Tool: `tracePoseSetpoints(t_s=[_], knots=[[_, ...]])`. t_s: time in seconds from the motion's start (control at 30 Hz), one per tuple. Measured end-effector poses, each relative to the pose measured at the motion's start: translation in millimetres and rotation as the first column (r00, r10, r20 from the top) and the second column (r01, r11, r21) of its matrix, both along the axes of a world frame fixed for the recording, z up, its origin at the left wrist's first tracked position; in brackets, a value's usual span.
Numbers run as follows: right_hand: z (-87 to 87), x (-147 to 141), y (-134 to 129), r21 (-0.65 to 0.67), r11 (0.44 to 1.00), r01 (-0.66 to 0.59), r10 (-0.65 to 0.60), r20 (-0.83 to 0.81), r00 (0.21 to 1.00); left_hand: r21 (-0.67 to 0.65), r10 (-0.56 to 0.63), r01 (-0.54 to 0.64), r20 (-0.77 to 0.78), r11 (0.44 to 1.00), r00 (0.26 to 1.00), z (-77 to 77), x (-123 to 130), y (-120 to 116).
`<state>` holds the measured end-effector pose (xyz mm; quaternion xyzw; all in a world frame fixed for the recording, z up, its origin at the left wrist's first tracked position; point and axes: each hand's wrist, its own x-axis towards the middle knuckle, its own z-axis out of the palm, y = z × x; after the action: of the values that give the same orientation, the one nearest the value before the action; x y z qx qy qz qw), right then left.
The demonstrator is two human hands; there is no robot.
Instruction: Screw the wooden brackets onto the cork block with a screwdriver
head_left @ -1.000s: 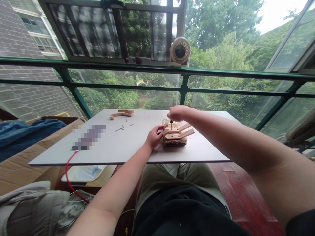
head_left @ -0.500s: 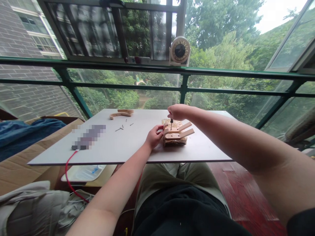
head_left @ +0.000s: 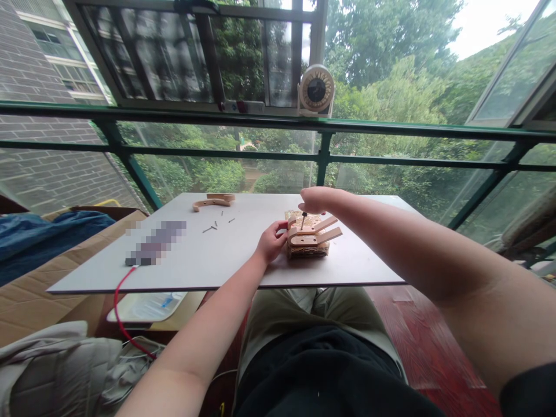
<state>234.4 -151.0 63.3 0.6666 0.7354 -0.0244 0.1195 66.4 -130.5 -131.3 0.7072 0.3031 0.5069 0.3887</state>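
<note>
Two curved wooden pieces point(head_left: 324, 236) lie on a brown, plastic-wrapped block point(head_left: 307, 251) near the front of the white table. My left hand point(head_left: 271, 241) grips the left end of the wooden pieces and block, fingers closed at their edge. Above them, my right hand point(head_left: 313, 200) is wrapped round the top of a screwdriver point(head_left: 303, 220), whose dark handle is mostly hidden. The shaft slants down to the rear wooden piece. Several screws point(head_left: 210, 229) and more curved wooden pieces point(head_left: 214, 202) lie to the left.
A blurred-out dark object point(head_left: 158, 240) with a red cable point(head_left: 116, 307) lies on the left of the white table point(head_left: 243, 272). Beside the table stands a cardboard box point(head_left: 99, 231). A round white fan-like device point(head_left: 317, 91) sits by the green railing point(head_left: 260, 120).
My right hand has shifted slightly right and turned over the screwdriver, which now leans more. My left hand stays at the block.
</note>
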Motion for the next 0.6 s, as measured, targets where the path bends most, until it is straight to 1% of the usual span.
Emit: tracePoseSetpoints(t_s=[0.13,0.3,0.6], knots=[[-1.7,4.1,1.0,-0.032,0.999,0.013,-0.015,-0.05,0.999,-0.003,-0.002,0.002,0.003,1.0,1.0,0.8,0.1,-0.7],[3.9,4.9,-4.6,-0.074,0.997,0.003,-0.008,-0.068,0.998,-0.005,-0.002,0.002,0.004,1.0,1.0,1.5,0.9,-1.6],[16.5,-1.4,-11.5,-0.156,0.988,-0.005,0.003,-0.014,1.0,-0.008,0.002,-0.002,0.0,1.0,1.0,6.2,1.6,-6.6]])
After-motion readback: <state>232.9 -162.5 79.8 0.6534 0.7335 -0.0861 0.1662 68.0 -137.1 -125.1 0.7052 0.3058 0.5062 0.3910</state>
